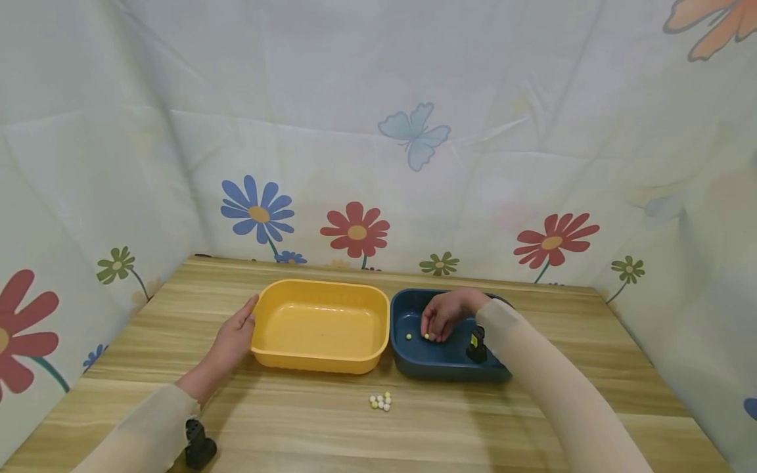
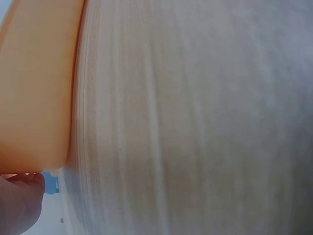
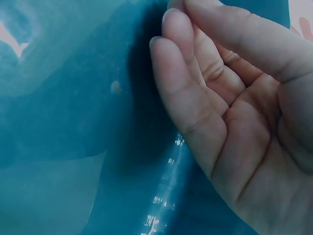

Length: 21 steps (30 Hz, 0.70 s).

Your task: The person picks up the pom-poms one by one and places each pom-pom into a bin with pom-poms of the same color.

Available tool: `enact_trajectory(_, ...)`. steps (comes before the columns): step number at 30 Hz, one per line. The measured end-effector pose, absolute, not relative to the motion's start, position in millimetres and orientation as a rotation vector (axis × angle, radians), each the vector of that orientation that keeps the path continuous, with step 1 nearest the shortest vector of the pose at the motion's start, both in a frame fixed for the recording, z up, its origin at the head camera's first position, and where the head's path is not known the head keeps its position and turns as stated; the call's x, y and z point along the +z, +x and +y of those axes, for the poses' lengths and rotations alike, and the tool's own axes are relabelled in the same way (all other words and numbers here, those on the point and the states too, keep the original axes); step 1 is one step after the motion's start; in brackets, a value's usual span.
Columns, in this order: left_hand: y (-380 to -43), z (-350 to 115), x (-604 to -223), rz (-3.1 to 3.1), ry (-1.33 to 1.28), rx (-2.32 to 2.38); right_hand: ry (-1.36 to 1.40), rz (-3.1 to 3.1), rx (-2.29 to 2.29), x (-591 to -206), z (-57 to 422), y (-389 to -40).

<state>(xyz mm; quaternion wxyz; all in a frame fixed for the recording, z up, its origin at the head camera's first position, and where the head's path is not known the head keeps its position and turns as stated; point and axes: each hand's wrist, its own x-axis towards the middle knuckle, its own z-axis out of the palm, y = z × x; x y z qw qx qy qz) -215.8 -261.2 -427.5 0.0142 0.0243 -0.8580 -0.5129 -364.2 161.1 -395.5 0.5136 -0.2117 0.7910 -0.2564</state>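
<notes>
In the head view my right hand (image 1: 445, 316) reaches down inside a dark blue basin (image 1: 449, 371), thumb and fingertips brought together on a small yellow ball (image 1: 427, 336). Another yellow ball (image 1: 409, 336) lies on the basin floor just left of those fingers. The right wrist view shows the palm and bent fingers over the blue floor, with the tips of thumb and forefinger at the upper edge. My left hand (image 1: 235, 332) rests against the left outer wall of a yellow basin (image 1: 322, 363), fingers fairly straight. The left wrist view shows its fingers beside the basin's end.
On the wooden table (image 1: 284, 420), in front of the gap between the two basins, sits a small cluster of white and yellow balls (image 1: 380, 401). The basins stand side by side. A flower-printed cloth (image 1: 331, 164) hangs behind and at both sides.
</notes>
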Motion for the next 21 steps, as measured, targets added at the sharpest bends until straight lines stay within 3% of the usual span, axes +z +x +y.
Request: enact_trajectory(21, -215.9, -260.2, -424.1, -2.739, 0.101, -1.601, -0.469, 1.972, -0.572, -400.3, 155.1, -360.7)
